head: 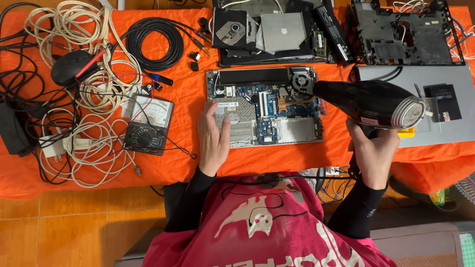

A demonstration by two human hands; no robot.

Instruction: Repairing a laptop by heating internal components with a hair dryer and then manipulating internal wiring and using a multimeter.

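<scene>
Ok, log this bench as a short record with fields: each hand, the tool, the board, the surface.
left hand: flat on the left end of the opened laptop base
right hand: gripping the handle of the black hair dryer
dryer nozzle: pointed toward the fan corner of the board
surface: orange cloth
left of laptop: analog multimeter, coiled cables

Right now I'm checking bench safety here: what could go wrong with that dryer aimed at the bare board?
The right hand aims the black hair dryer close at the opened laptop board; hot air might overheat parts near the fan. The left hand rests flat on the board, perhaps within the airflow. Loose cables crowd the orange cloth and could snag.
</scene>
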